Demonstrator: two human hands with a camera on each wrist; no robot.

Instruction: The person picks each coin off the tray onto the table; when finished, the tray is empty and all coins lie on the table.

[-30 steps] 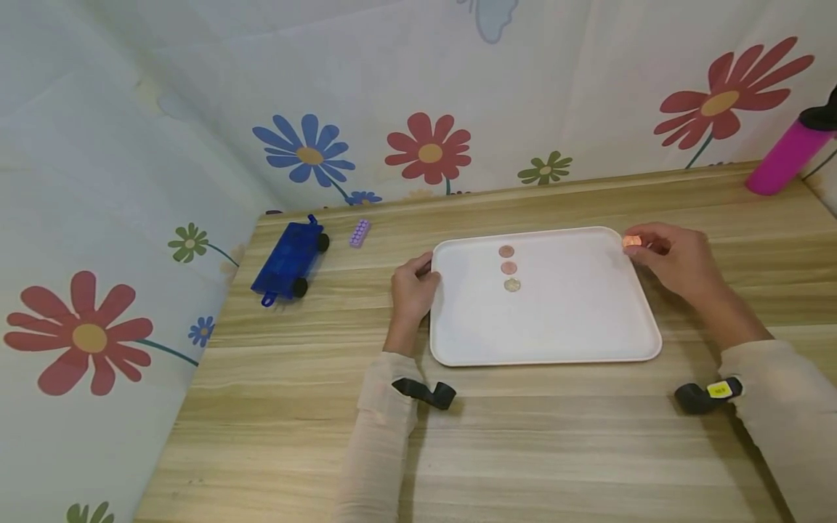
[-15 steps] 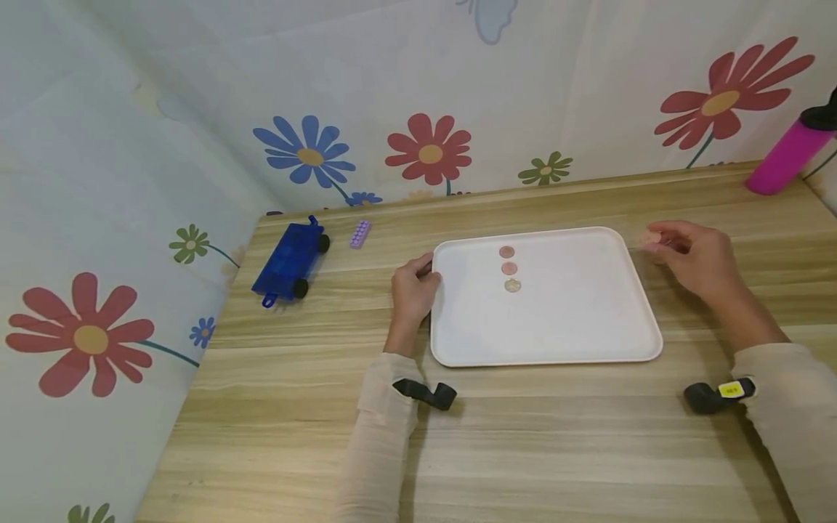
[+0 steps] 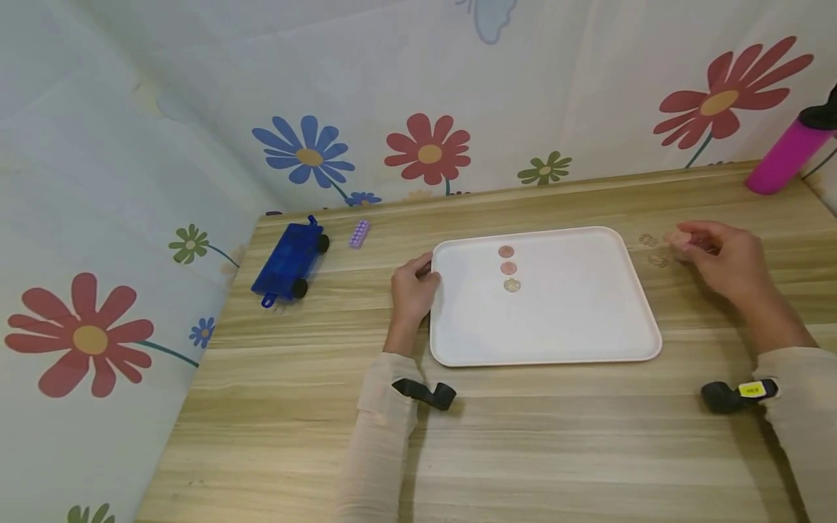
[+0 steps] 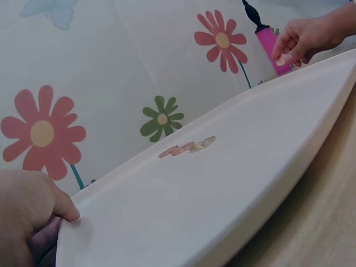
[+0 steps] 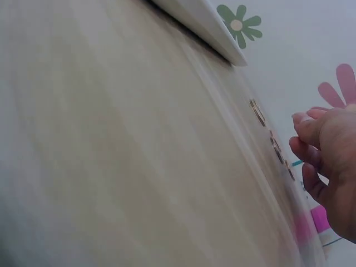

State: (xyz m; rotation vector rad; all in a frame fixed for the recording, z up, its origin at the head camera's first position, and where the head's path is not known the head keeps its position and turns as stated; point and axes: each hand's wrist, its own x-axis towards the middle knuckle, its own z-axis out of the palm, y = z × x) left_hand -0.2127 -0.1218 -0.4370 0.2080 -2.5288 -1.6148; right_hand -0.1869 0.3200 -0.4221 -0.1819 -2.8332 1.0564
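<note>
Gripping tray (image 3: 556, 327) rim with left hand (image 3: 415, 289), pinching likely coin (image 3: 677, 238) in right hand (image 3: 729, 265); probably mid-transfer, needing clean release next!

- White tray (image 3: 556, 319), gripped by the left hand (image 3: 415, 294): smooth plastic look, low sheen.
- Coins (image 3: 508, 268), right of that grip: metallic look, patterned faces.
- Tabletop (image 3: 294, 436), beneath that grip: smooth wood grain, satin.
- Blue wagon (image 3: 290, 261), left of it: translucent, glossy plastic.
- Magenta bottle (image 3: 787, 160), beyond the right hand (image 3: 726, 258): smooth, matt.
- Sleeves (image 3: 382, 436), behind both hands: matt cloth.

three discs (image 3: 508, 268) on tray (image 3: 575, 312), toy cart (image 3: 289, 261) left, bottle (image 3: 790, 158) behind right
</note>
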